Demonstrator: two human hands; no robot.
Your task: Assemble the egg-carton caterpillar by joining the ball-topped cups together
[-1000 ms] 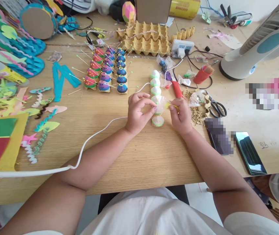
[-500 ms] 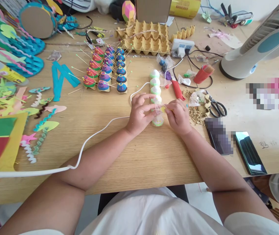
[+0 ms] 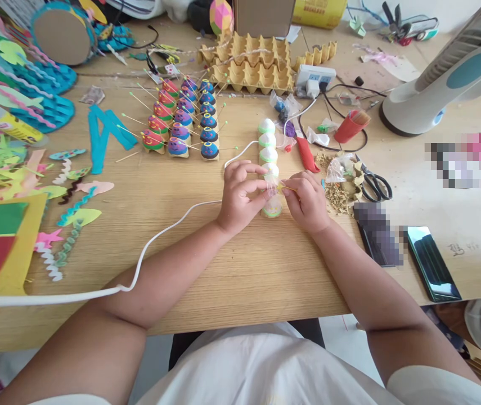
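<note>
Between my hands is a small clear plastic bag (image 3: 271, 185), pinched by the fingertips of my left hand (image 3: 242, 197). My right hand (image 3: 308, 201) has its thumb and forefinger closed at the bag's right side, on a thin yellowish stick whose exact kind I cannot make out. Right below the bag runs a row of egg-carton cups (image 3: 268, 140), painted white with light green rims. The nearest cup, at the front end, shows small coloured spots through or beside the bag. My fingers and the bag partly hide the row's front cups.
Painted egg-carton cups (image 3: 180, 130) with pins stand left of centre. Behind are bare egg cartons (image 3: 251, 62) and a power strip (image 3: 316, 76). To the right are a red roll of sticks (image 3: 350, 128), scissors (image 3: 376, 185), a phone (image 3: 432, 264) and a white cable (image 3: 156, 230) at left.
Both hands stay at nearly the same spot over the row. The right fingertips have shifted slightly, and less yellow shows between the hands.
</note>
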